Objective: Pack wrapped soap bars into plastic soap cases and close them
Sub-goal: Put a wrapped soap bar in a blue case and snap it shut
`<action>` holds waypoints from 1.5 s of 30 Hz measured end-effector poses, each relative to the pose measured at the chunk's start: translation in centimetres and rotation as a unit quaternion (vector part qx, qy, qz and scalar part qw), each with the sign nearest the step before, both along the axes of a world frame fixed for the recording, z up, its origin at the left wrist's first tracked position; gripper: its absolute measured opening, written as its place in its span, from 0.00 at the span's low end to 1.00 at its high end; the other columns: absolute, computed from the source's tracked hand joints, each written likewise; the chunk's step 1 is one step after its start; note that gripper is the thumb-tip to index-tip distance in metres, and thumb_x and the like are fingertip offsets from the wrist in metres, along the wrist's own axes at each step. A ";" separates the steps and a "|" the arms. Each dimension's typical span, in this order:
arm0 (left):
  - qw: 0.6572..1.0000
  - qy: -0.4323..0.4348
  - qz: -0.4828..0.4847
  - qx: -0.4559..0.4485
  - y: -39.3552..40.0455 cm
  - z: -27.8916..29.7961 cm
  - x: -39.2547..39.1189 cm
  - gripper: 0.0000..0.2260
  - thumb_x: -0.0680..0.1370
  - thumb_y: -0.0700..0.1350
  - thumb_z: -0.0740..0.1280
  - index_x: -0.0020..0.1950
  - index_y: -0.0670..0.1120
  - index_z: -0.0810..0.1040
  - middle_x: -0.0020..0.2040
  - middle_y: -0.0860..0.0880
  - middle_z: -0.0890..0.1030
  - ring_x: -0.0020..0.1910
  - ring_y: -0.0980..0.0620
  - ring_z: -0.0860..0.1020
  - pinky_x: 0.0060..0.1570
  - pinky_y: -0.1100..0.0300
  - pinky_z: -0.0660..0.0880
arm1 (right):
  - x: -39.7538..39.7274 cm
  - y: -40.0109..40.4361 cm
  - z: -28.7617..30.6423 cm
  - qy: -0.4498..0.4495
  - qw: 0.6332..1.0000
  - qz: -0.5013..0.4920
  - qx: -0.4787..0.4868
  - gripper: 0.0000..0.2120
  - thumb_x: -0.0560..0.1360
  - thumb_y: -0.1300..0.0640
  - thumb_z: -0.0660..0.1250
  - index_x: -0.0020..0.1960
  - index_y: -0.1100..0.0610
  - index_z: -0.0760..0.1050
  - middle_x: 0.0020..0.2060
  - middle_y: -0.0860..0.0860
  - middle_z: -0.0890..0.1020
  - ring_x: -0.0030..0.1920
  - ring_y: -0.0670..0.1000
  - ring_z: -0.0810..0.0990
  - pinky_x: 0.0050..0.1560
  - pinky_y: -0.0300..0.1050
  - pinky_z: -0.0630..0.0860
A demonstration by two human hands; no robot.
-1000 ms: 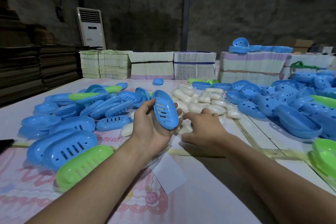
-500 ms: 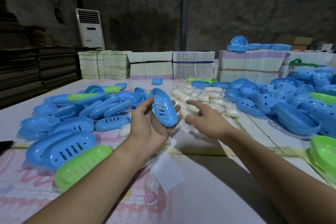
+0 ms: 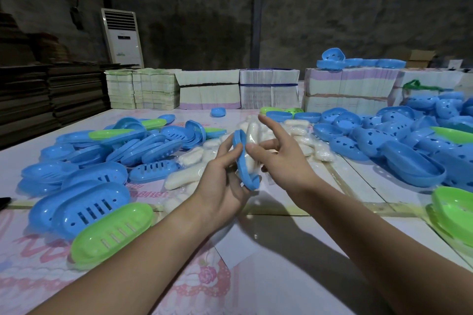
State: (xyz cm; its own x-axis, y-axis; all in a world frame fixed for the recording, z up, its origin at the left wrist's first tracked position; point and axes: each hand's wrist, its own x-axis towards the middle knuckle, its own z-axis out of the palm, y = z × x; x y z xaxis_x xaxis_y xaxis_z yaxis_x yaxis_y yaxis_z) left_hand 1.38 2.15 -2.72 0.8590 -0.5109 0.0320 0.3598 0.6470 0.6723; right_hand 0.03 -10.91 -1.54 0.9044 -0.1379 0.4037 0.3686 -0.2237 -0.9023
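Cluttered table (image 3: 294,276), left hand (image 3: 220,181) gripping blue case (image 3: 244,163) (tilted), right hand (image 3: 281,158) pressing soap (image 3: 252,135) in

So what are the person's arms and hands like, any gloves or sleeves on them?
No gloves: both the left hand and the right hand are bare. Both forearms are bare as far as the picture's edge, with no sleeve, watch, bracelet or ring in view.

wrapped soap (image 3: 252,144) against blue tray (image 3: 243,161)
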 end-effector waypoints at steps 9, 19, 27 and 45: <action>0.999 0.006 -0.005 -0.034 0.0 0.1 0.1 0.18 0.76 0.43 0.67 0.66 0.51 0.78 0.66 0.36 0.79 0.69 0.38 0.75 0.75 0.40 0.62 | 0.2 -0.3 0.1 0.015 0.994 0.006 -0.104 0.24 0.71 0.53 0.74 0.58 0.29 0.73 0.38 0.50 0.77 0.36 0.44 0.79 0.42 0.48 0.80; 0.999 -0.004 0.020 -0.041 -0.1 0.8 -0.2 0.19 0.71 0.45 0.68 0.63 0.50 0.78 0.62 0.38 0.82 0.54 0.44 0.83 0.73 0.44 0.67 | -0.4 -1.2 1.3 0.028 0.990 0.089 -0.107 0.15 0.78 0.55 0.68 0.61 0.39 0.73 0.26 0.40 0.73 0.30 0.37 0.74 0.31 0.29 0.70; 1.000 0.004 -0.013 -0.020 0.1 0.5 -0.2 0.19 0.77 0.44 0.66 0.69 0.51 0.76 0.62 0.39 0.82 0.63 0.43 0.81 0.74 0.40 0.64 | 0.2 -1.0 0.4 0.003 0.988 0.029 -0.149 0.15 0.77 0.52 0.70 0.63 0.45 0.76 0.27 0.41 0.73 0.30 0.39 0.72 0.32 0.32 0.69; 0.996 0.074 -0.037 0.014 0.4 0.7 -0.3 0.18 0.82 0.54 0.62 0.65 0.43 0.78 0.65 0.38 0.81 0.65 0.37 0.78 0.61 0.40 0.75 | 1.3 -8.9 1.0 0.117 0.894 -0.294 -0.317 0.20 0.77 0.53 0.64 0.69 0.49 0.73 0.57 0.54 0.79 0.59 0.57 0.74 0.56 0.51 0.71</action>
State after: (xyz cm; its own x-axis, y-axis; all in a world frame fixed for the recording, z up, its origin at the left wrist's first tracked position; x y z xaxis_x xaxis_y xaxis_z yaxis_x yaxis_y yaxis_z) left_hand 1.07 2.57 -1.99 0.8137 -0.5713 -0.1073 0.5017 0.5969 0.6261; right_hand 1.34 -19.77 -0.54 0.8214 -0.4273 0.3778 -0.1631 -0.8107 -0.5623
